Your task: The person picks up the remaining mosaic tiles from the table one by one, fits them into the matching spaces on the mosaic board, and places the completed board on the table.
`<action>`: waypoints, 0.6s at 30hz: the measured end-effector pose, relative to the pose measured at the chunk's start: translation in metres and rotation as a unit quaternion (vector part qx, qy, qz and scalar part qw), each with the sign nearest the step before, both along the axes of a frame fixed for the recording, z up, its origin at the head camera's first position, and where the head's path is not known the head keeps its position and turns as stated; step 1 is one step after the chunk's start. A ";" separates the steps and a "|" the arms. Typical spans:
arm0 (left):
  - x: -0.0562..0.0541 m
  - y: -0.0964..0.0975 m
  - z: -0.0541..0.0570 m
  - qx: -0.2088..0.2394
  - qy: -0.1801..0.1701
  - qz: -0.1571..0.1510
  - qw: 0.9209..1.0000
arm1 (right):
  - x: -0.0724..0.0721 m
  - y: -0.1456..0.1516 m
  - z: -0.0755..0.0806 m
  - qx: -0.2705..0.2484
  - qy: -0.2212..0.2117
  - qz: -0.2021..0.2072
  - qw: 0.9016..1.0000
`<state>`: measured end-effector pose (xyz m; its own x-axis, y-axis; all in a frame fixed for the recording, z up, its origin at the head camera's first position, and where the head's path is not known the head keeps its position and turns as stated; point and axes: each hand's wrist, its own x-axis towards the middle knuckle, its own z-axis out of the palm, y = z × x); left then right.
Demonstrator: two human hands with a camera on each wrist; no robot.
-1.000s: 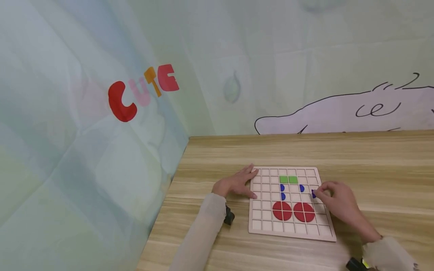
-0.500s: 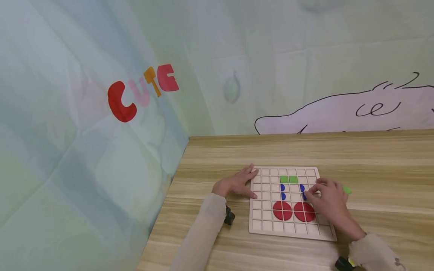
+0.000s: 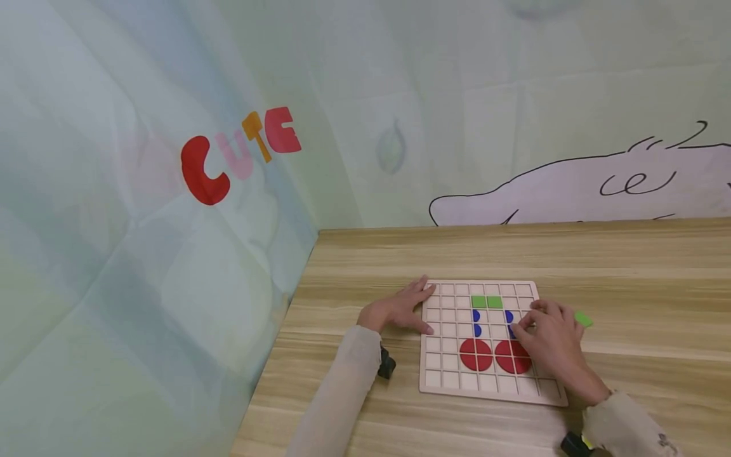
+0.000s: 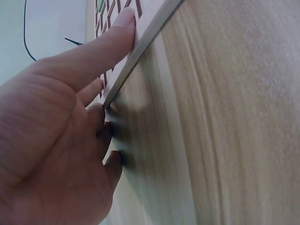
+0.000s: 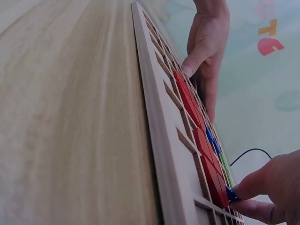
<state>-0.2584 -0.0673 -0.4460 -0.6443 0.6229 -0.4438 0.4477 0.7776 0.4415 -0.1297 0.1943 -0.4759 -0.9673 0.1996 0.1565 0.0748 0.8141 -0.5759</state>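
A pale wooden grid board [image 3: 451,381] lies on the table. In the head view, my left hand [image 3: 396,311] rests at its left edge, thumb and index fingertip on the rim. My right hand [image 3: 554,339] pinches a blue half-circle piece [image 5: 229,193] between thumb and finger, at a cell just above the right red circle [image 3: 513,357]; the fingertips partly cover it. Another blue half-circle [image 3: 509,315] sits one cell above. Two more blue half-circles [image 3: 476,330] are stacked in a column further left. Two green squares [image 3: 487,302] and a left red circle [image 3: 476,355] also fill cells.
A loose green piece [image 3: 582,318] lies on the table right of the board, partly behind my right hand. The wooden table [image 3: 365,254] meets a printed backdrop [image 3: 354,127] at the rear and left. Each wrist carries a small black device [image 3: 386,364].
My right hand has moved left from the board's right side with the blue half-circle, bringing it under the upper one. The loose green piece has come into sight. My left hand has stayed put.
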 end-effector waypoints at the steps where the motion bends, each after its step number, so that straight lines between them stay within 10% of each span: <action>1: 0.000 0.000 0.000 -0.001 0.001 -0.002 1.000 | 0.000 0.000 0.000 0.003 -0.001 0.001 1.000; 18: 0.001 0.001 0.000 0.001 0.001 0.001 1.000 | 0.006 0.003 0.001 0.052 0.032 0.027 0.998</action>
